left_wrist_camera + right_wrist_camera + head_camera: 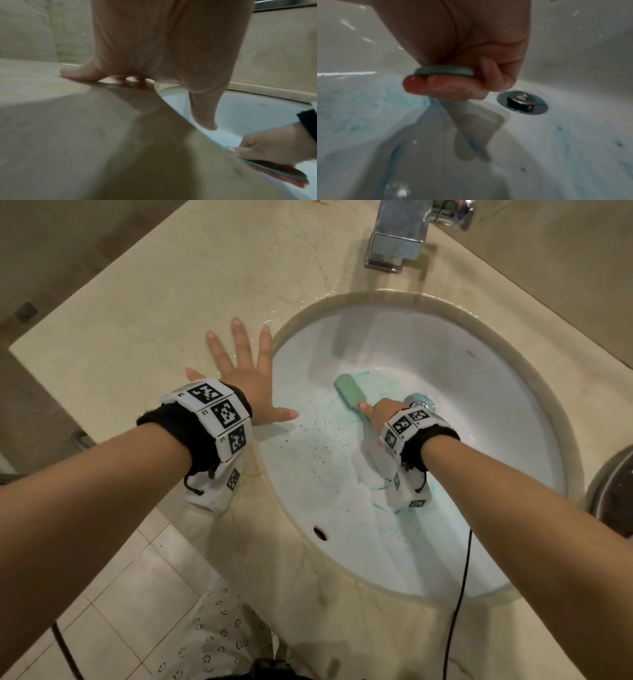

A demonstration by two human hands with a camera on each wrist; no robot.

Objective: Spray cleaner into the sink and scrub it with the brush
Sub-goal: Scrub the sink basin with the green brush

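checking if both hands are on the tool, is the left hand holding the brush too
No, the left hand lies flat with spread fingers on the countertop, while only the right hand grips the green brush.

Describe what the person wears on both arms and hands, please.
Both forearms are bare, without sleeves or gloves. Each wrist carries a black fabric band with a ring of white blocks printed with black square code markers; the right wrist has the same kit. A white box with more markers hangs under each wrist. Short black cords dangle from the bands.
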